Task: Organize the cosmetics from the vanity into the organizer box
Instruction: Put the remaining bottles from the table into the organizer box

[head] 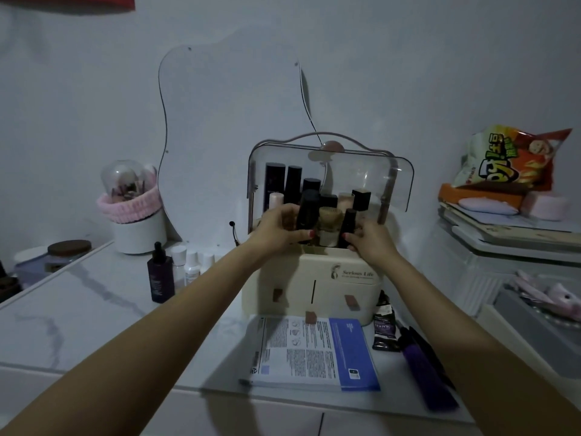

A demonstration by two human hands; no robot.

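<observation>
Nearest us a leaflet and purple tube lie before the organizer box. Our left hand grips a black bottle and our right hand another inside its well-filled top. We judge four small bottles on the vanity remain.

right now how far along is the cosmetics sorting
Well under way. Done: the organizer box, lid up, already holds a crowd of dark bottles. In hand: the left hand grips a black bottle inside it, and the right hand holds another black bottle there. Left: a dark dropper bottle and small white bottles on the vanity, plus a dark tube beside the box.
</observation>
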